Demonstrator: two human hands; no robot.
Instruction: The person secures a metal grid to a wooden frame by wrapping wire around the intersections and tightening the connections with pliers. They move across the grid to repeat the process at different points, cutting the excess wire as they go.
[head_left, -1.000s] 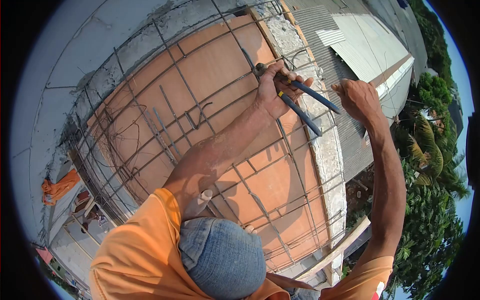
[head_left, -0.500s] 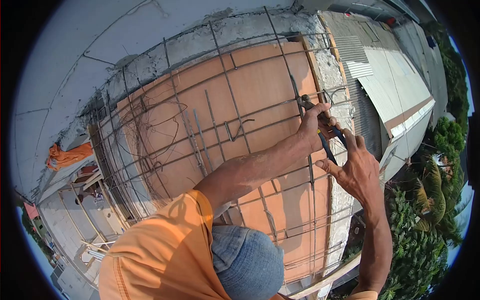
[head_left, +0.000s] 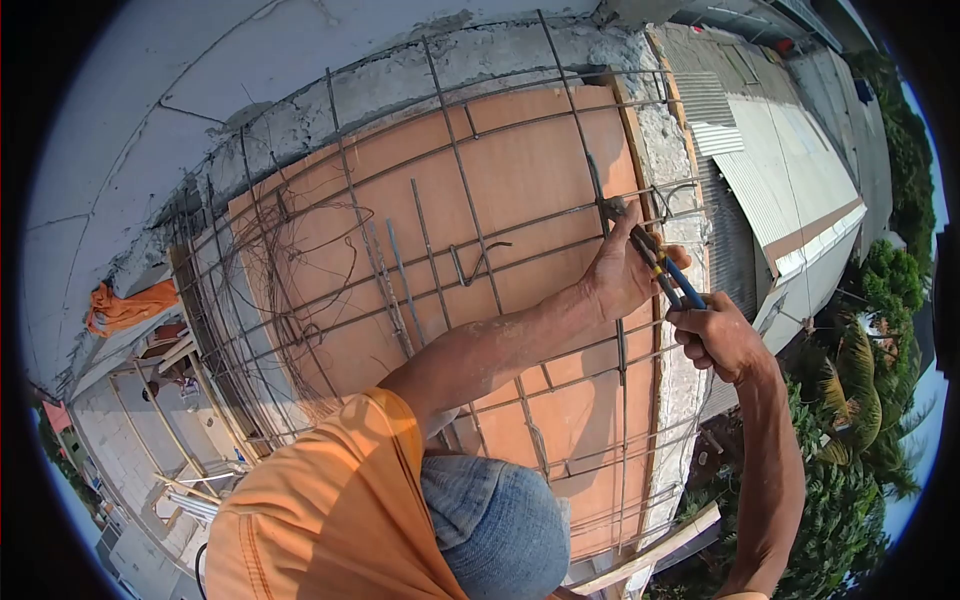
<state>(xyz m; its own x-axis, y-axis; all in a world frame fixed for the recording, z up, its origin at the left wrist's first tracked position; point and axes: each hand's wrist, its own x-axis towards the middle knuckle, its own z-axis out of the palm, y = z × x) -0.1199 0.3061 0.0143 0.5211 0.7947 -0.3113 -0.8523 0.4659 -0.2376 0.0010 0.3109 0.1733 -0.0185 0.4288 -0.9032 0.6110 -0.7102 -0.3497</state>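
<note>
A pair of pincers (head_left: 664, 266) with blue-and-yellow handles slants across the right side of the rebar grid. Its jaws are at a crossing of two bars (head_left: 606, 207); whether tie wire is between them is too small to tell. My left hand (head_left: 622, 268) is wrapped round the upper part of the tool, near the jaws, with the thumb pointing up along it. Lower down, my right hand (head_left: 722, 335) is closed in a fist around the handle ends. The handles lie close together. Behind the grid stands an orange-brown panel (head_left: 540, 130).
Loose tie wire (head_left: 290, 250) hangs tangled on the left of the grid. Rough concrete (head_left: 668, 140) edges the panel on the right, above roofs (head_left: 790, 190) and trees. An orange cloth (head_left: 130, 305) lies far left. A denim-covered knee (head_left: 500, 525) is below.
My right hand has closed from spread fingers to a fist, and the pincer handles have come together. My left hand stays at the tool's upper part.
</note>
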